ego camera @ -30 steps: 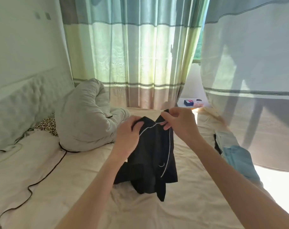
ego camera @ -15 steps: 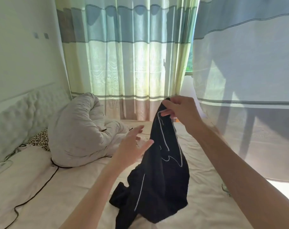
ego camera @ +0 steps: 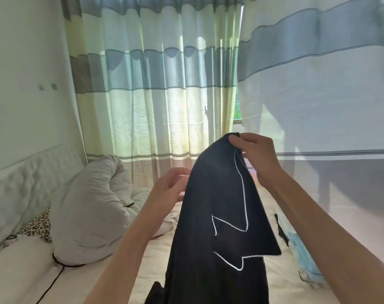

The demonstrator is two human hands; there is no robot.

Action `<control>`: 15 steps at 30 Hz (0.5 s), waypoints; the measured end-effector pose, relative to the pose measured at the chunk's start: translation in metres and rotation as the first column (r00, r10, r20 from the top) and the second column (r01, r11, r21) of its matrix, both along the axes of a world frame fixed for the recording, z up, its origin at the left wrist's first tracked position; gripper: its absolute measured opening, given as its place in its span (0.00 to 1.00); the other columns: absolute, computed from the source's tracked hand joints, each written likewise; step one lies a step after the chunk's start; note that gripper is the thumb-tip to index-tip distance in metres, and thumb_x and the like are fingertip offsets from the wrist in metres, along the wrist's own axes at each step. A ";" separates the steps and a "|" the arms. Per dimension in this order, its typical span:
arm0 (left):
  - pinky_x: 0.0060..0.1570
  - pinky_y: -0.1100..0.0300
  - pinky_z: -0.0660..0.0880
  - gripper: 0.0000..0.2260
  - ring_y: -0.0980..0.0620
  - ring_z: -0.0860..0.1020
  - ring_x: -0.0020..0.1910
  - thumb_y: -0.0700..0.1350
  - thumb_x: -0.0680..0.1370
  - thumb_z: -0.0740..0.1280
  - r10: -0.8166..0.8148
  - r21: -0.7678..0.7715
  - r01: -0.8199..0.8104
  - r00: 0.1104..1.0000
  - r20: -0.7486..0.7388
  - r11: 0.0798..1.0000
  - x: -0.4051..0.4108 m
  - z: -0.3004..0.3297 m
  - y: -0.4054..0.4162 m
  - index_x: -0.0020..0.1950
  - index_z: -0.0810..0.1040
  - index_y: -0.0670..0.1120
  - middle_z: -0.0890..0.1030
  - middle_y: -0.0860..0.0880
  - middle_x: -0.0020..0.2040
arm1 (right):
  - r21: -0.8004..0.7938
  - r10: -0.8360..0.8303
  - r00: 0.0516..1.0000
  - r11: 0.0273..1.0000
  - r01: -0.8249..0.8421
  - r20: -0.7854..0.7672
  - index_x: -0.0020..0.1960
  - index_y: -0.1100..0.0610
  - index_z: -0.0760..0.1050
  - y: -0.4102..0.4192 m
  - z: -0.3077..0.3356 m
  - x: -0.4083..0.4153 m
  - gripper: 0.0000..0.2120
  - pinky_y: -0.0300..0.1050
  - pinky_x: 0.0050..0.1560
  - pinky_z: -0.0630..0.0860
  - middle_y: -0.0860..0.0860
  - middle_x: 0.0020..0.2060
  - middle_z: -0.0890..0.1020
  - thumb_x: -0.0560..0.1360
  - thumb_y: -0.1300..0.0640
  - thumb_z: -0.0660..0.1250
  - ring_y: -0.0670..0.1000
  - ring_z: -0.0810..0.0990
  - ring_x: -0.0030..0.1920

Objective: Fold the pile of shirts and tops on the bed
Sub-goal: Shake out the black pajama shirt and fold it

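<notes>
A black top with thin white piping (ego camera: 217, 227) hangs in the air over the bed (ego camera: 156, 255). My right hand (ego camera: 255, 155) pinches its upper edge at the top and holds it up. My left hand (ego camera: 170, 186) is at the garment's left edge, fingers curled toward the cloth; its fingertips are hidden by the fabric, so I cannot tell whether it grips. At the right of the bed lies a light blue garment (ego camera: 305, 255) with a dark piece beside it.
A bunched grey duvet (ego camera: 92, 211) lies at the left, with a leopard-print pillow (ego camera: 38, 226) and padded headboard (ego camera: 18, 185) behind it. A black cable (ego camera: 55, 275) runs across the sheet. Striped curtains (ego camera: 160, 95) hang behind and to the right.
My right hand has lifted the black top higher off the bed, letting it hang long. My left hand let go, opened, then came back to the cloth's left edge.
</notes>
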State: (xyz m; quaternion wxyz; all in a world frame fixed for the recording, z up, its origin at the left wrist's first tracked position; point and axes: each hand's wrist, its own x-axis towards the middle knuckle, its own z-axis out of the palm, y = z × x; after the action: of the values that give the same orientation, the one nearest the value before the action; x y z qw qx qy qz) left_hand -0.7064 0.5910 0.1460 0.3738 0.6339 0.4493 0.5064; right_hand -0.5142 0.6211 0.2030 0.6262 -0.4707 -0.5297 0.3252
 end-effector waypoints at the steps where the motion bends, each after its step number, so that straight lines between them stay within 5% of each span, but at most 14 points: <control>1: 0.52 0.57 0.78 0.06 0.52 0.81 0.47 0.44 0.79 0.62 0.048 0.035 -0.048 0.999 -0.001 0.998 0.002 0.002 -0.002 0.54 0.76 0.48 0.82 0.49 0.49 | 0.002 -0.003 0.998 1.000 0.003 0.063 0.42 0.68 0.79 -0.003 0.002 -0.007 0.10 0.36 0.34 0.72 0.56 0.35 0.78 0.73 0.59 0.70 0.48 0.76 0.34; 4: 0.47 0.62 0.75 0.04 0.55 0.79 0.44 0.50 0.76 0.67 0.139 0.117 -0.127 0.985 -0.101 0.985 0.015 -0.005 -0.013 0.49 0.78 0.52 0.80 0.53 0.47 | -0.039 0.098 0.981 0.995 -0.092 0.170 0.45 0.75 0.76 -0.012 -0.004 -0.035 0.16 0.51 0.37 0.75 0.69 0.43 0.76 0.69 0.62 0.73 0.58 0.75 0.36; 7: 0.44 0.66 0.72 0.16 0.62 0.75 0.43 0.59 0.69 0.71 0.280 0.163 -0.247 0.934 -0.224 0.955 0.028 -0.015 -0.022 0.52 0.75 0.54 0.75 0.60 0.48 | -0.129 0.220 0.972 0.969 -0.209 0.085 0.40 0.67 0.81 -0.016 -0.014 -0.058 0.07 0.41 0.35 0.74 0.59 0.35 0.79 0.68 0.62 0.74 0.51 0.75 0.36; 10: 0.41 0.69 0.67 0.21 0.63 0.71 0.43 0.59 0.69 0.71 0.459 0.210 -0.417 0.857 -0.233 0.885 0.028 -0.014 -0.022 0.56 0.70 0.52 0.70 0.57 0.51 | -0.105 0.255 0.964 0.963 -0.247 0.070 0.36 0.60 0.82 -0.015 -0.014 -0.066 0.03 0.41 0.44 0.76 0.56 0.34 0.82 0.68 0.61 0.74 0.51 0.79 0.37; 13: 0.37 0.70 0.66 0.11 0.57 0.75 0.44 0.53 0.74 0.68 0.530 0.259 -0.478 0.825 -0.196 0.840 0.022 -0.012 -0.019 0.50 0.72 0.50 0.74 0.53 0.48 | -0.075 0.300 0.949 0.953 -0.293 0.098 0.44 0.67 0.82 -0.015 -0.014 -0.072 0.10 0.53 0.54 0.79 0.65 0.44 0.82 0.68 0.60 0.73 0.61 0.82 0.46; 15: 0.40 0.68 0.66 0.03 0.53 0.76 0.44 0.49 0.76 0.67 0.527 0.284 -0.463 0.820 -0.224 0.840 0.014 -0.011 -0.019 0.44 0.75 0.51 0.76 0.53 0.45 | -0.060 0.339 0.937 0.940 -0.335 0.077 0.43 0.65 0.83 -0.015 -0.019 -0.074 0.06 0.43 0.46 0.81 0.59 0.40 0.84 0.70 0.62 0.72 0.52 0.83 0.41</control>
State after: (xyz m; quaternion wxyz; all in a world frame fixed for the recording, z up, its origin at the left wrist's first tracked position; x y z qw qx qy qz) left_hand -0.6925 0.5721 0.1351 0.0863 0.5992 0.5915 0.5325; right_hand -0.5884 0.6062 0.1843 0.5266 -0.4008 -0.6214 0.4193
